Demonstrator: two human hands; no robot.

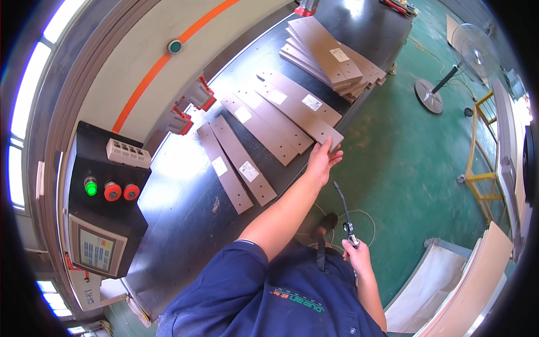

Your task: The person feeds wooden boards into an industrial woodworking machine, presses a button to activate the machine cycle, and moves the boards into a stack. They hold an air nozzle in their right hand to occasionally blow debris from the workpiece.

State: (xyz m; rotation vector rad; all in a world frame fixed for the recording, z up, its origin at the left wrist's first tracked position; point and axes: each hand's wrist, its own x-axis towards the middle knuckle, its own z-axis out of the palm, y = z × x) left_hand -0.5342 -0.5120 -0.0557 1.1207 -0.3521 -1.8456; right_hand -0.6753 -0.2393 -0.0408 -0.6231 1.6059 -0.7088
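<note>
My left hand (320, 164) grips the near end of a brown drilled board (297, 112) with a white label, its end reaching over the table edge. Held low in front of my body, my right hand (359, 257) is closed around an air blow gun (348, 229) with a long thin black nozzle pointing up and away. Beside the held board lie more brown boards (261, 126), overlapping in a fan. Two others (227, 163) lie farther left, touching at their far ends. A stack of similar boards (325, 50) sits at the far right of the table.
The dark table (196, 224) runs along a machine with a control panel (101, 224) on the left. Red-tipped clamps (199, 95) stand at its back. On the green floor are a fan (432, 92), a yellow-framed cart (477, 163), leaning panels (466, 281) and a looped hose (370, 222).
</note>
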